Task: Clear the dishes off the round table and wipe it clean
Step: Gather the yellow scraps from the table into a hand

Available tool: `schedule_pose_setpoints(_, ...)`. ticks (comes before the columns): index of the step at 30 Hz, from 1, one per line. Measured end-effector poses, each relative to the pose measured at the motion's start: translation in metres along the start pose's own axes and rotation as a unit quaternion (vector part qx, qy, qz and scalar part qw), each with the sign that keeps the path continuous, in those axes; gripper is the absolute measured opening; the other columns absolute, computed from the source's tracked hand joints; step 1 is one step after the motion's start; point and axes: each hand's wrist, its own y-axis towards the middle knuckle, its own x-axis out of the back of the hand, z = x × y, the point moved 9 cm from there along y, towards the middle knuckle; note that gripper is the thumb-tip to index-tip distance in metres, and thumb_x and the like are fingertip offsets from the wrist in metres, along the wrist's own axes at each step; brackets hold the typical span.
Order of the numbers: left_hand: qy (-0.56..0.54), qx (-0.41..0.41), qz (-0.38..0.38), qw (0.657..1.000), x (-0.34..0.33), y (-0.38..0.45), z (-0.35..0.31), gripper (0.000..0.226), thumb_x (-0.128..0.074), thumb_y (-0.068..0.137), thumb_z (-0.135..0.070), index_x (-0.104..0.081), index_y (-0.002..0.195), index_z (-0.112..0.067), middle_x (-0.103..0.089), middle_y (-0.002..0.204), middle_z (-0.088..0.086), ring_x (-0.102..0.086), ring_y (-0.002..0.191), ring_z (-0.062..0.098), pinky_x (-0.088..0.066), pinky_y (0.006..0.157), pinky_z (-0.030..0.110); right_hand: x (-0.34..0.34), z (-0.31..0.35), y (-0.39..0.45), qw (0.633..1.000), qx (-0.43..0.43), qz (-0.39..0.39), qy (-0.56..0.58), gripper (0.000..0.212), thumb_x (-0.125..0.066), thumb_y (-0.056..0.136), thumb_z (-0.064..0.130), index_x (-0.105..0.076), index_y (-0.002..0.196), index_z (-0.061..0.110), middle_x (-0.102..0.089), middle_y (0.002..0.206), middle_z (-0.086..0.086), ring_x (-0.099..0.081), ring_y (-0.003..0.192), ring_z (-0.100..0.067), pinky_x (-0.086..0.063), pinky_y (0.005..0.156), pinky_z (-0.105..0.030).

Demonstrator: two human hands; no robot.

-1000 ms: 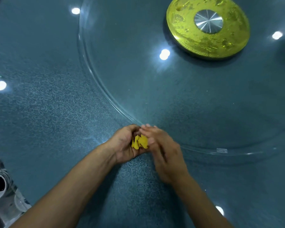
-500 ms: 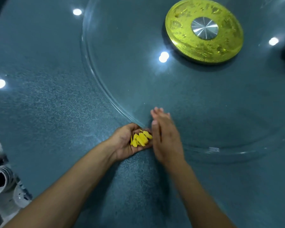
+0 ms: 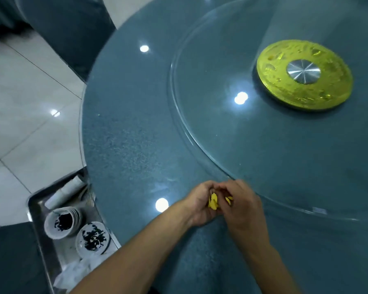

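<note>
Yellow scraps (image 3: 212, 200) sit bunched between two hands, just above the near part of the round blue surface (image 3: 136, 134). The left hand (image 3: 197, 205) cups them, its fingers curled round the pile. The right hand (image 3: 241, 205) comes in from the other side, with its fingers bent over and pinching a few more yellow bits. Both hands touch each other near the edge of the big glass turntable (image 3: 263, 145) that lies on the surface. Farther back under the glass is a yellow round base (image 3: 327, 90) with a shiny metal middle. Down to the left, beside the surface, a metal tray (image 3: 35, 211) holds a stack of white bowls (image 3: 61, 222) with black bits inside, one more dirty bowl (image 3: 92, 238), and some crumpled white paper (image 3: 72, 272). White floor tiles (image 3: 19, 102) are on the left.
</note>
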Motion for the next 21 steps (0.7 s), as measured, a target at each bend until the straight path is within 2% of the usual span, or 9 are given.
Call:
schedule_pose_setpoints(2, 0.001, -0.011, 0.004, 1.0, 0.007, -0.018, 0.0, 0.06, -0.038, 0.1, -0.018, -0.068, 0.049, -0.011, -0.066, 0.054, 0.003, -0.065, 0.047, 0.012, -0.051, 0.044, 0.019, -0.003, 0.018, -0.005, 1.0, 0.023, 0.004, -0.011, 0.016, -0.07, 0.085, 0.013, -0.07, 0.096, 0.025, -0.063, 0.089, 0.007, -0.06, 0.082, -0.016, -0.049, 0.072, -0.034)
schedule_pose_setpoints(4, -0.014, -0.034, -0.011, 0.999, 0.019, -0.035, -0.001, 0.053, -0.041, 0.1, -0.019, -0.069, 0.056, -0.011, -0.067, 0.056, 0.004, -0.066, 0.049, 0.013, -0.053, 0.046, 0.02, -0.007, 0.039, -0.011, 0.998, 0.061, 0.012, -0.032, 0.021, -0.064, 0.084, 0.015, -0.07, 0.101, 0.025, -0.066, 0.095, 0.007, -0.059, 0.086, -0.015, -0.042, 0.077, -0.028)
schedule_pose_setpoints(6, -0.026, -0.044, -0.007, 0.999, 0.026, -0.056, -0.001, 0.051, -0.042, 0.1, -0.018, -0.071, 0.059, -0.009, -0.068, 0.058, 0.005, -0.067, 0.05, 0.014, -0.055, 0.048, 0.022, -0.009, 0.059, -0.017, 0.996, 0.084, 0.02, -0.036, 0.022, -0.058, 0.086, 0.022, -0.07, 0.104, 0.026, -0.069, 0.098, 0.009, -0.06, 0.088, -0.014, -0.039, 0.078, -0.03)
schedule_pose_setpoints(9, -0.078, -0.074, -0.006, 0.994, 0.046, -0.084, 0.001, 0.058, -0.037, 0.103, -0.02, -0.075, 0.06, -0.006, -0.071, 0.065, 0.01, -0.07, 0.055, 0.019, -0.058, 0.052, 0.029, -0.006, 0.082, -0.026, 0.997, 0.07, 0.017, 0.012, 0.025, -0.05, 0.092, 0.032, -0.07, 0.107, 0.026, -0.069, 0.101, 0.012, -0.061, 0.092, -0.008, -0.044, 0.082, -0.03)
schedule_pose_setpoints(12, -0.146, -0.099, -0.032, 0.984, 0.078, -0.103, 0.004, 0.061, -0.03, 0.105, -0.025, -0.08, 0.08, -0.004, -0.075, 0.091, 0.017, -0.072, 0.075, 0.024, -0.057, 0.071, 0.034, -0.013, 0.096, -0.026, 0.996, 0.058, 0.02, 0.061, 0.026, -0.051, 0.094, 0.031, -0.07, 0.11, 0.024, -0.069, 0.103, 0.012, -0.063, 0.094, -0.009, -0.049, 0.086, -0.032)
schedule_pose_setpoints(13, -0.174, -0.11, -0.039, 0.978, 0.091, -0.111, 0.004, 0.059, -0.029, 0.105, -0.025, -0.08, 0.086, -0.002, -0.073, 0.098, 0.02, -0.071, 0.08, 0.026, -0.058, 0.072, 0.035, -0.019, 0.102, -0.023, 0.995, 0.061, 0.026, 0.078, 0.025, -0.052, 0.094, 0.031, -0.071, 0.109, 0.023, -0.069, 0.103, 0.012, -0.064, 0.094, -0.009, -0.051, 0.086, -0.033)
schedule_pose_setpoints(16, -0.246, -0.142, -0.038, 0.958, 0.13, -0.125, 0.006, 0.058, -0.029, 0.104, -0.022, -0.076, 0.092, 0.011, -0.074, 0.095, 0.026, -0.075, 0.074, 0.031, -0.063, 0.067, 0.038, -0.044, 0.126, -0.007, 0.991, 0.085, 0.049, 0.094, 0.028, -0.052, 0.095, 0.031, -0.073, 0.109, 0.018, -0.071, 0.106, 0.008, -0.066, 0.098, -0.011, -0.052, 0.089, -0.034)
schedule_pose_setpoints(18, -0.275, -0.161, -0.037, 0.947, 0.156, -0.138, 0.006, 0.057, -0.03, 0.104, -0.021, -0.072, 0.099, 0.017, -0.072, 0.103, 0.031, -0.075, 0.078, 0.036, -0.063, 0.069, 0.04, -0.066, 0.143, 0.006, 0.99, 0.099, 0.06, 0.085, 0.03, -0.052, 0.095, 0.028, -0.073, 0.112, 0.017, -0.072, 0.107, 0.003, -0.067, 0.099, -0.015, -0.052, 0.09, -0.033)
schedule_pose_setpoints(21, -0.327, -0.189, -0.042, 0.925, 0.199, -0.155, 0.0, 0.057, -0.029, 0.105, -0.02, -0.071, 0.1, 0.018, -0.07, 0.107, 0.033, -0.075, 0.08, 0.039, -0.062, 0.073, 0.042, -0.109, 0.173, 0.036, 0.986, 0.135, 0.083, 0.047, 0.04, -0.045, 0.093, 0.03, -0.072, 0.118, 0.014, -0.071, 0.108, -0.004, -0.067, 0.099, -0.024, -0.053, 0.091, -0.037)
